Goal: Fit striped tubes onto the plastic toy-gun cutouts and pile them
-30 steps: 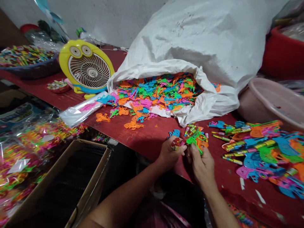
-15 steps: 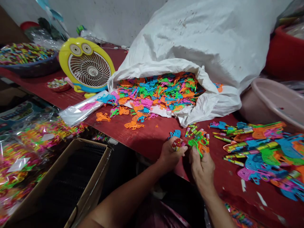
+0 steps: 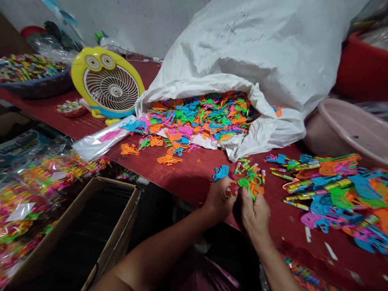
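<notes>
My left hand (image 3: 218, 199) is closed around a small bundle of wrapped tubes (image 3: 232, 189), of which mainly the reddish ends show. Close beside it, my right hand (image 3: 256, 212) pinches a green plastic toy gun (image 3: 249, 185). An orange toy piece (image 3: 257, 188) shows just behind those fingers; whether it is held too I cannot tell. A blue plastic toy (image 3: 220, 173) lies past my left hand. Several loose yellow-wrapped tubes (image 3: 246, 165) lie on the red table (image 3: 194, 178) beyond both hands.
A big white sack (image 3: 257, 48) spills colourful plastic toys (image 3: 200, 115) onto the table. Toys with tubes attached (image 3: 339, 194) are piled at right, near a pink basin (image 3: 342, 129). A yellow fan (image 3: 109, 85) stands left; an open cardboard box (image 3: 121, 226) sits below the table edge.
My left hand has turned and come nearer the right hand, its thumb now over the tubes. The right hand keeps the green toy gun. The view has shifted slightly.
</notes>
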Demonstrator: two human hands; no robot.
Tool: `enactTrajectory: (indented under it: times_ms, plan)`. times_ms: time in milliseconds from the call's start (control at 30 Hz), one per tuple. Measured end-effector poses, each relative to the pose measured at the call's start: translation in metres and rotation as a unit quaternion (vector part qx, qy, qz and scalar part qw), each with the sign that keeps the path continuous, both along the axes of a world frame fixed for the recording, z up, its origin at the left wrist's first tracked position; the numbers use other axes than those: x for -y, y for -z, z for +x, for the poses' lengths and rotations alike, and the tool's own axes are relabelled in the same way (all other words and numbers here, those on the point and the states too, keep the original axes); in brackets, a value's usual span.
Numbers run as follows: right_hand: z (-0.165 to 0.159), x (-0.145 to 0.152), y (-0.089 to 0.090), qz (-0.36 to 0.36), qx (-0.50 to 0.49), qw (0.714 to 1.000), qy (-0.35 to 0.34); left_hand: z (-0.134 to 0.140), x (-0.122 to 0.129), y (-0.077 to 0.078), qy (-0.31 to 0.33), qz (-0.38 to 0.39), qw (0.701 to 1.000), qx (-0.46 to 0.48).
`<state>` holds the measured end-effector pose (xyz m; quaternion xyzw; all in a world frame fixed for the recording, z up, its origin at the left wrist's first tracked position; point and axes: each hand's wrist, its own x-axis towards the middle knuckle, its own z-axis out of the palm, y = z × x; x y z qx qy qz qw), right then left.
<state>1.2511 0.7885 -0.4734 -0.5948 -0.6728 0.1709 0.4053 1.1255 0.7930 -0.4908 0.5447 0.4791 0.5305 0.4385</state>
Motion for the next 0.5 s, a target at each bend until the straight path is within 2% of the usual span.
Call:
enactTrajectory:
  times_ms: [167, 267, 367, 433, 500]
  plan:
    - [0.001, -0.006, -0.006, -0.042, -0.039, 0.997, -0.048, -0.001, 0.001, 0.003, -0.009, 0.026, 0.999, -0.026]
    - [-0.007, 0.000, -0.006, -0.106, -0.125, 0.986, -0.039, 0.000, 0.001, -0.001, -0.013, 0.003, 1.000, -0.019]
    - [-0.005, -0.003, -0.011, -0.167, -0.210, 0.963, -0.019, 0.001, 0.002, -0.006, 0.001, -0.035, 0.998, 0.046]
    - [0.015, -0.017, -0.026, -0.152, -0.216, 0.964, 0.024, 0.000, 0.002, -0.009, -0.018, -0.064, 0.991, 0.117]
    - [0.054, -0.036, -0.053, -0.103, -0.190, 0.972, 0.091, -0.003, 0.001, -0.012, -0.034, -0.108, 0.979, 0.167]
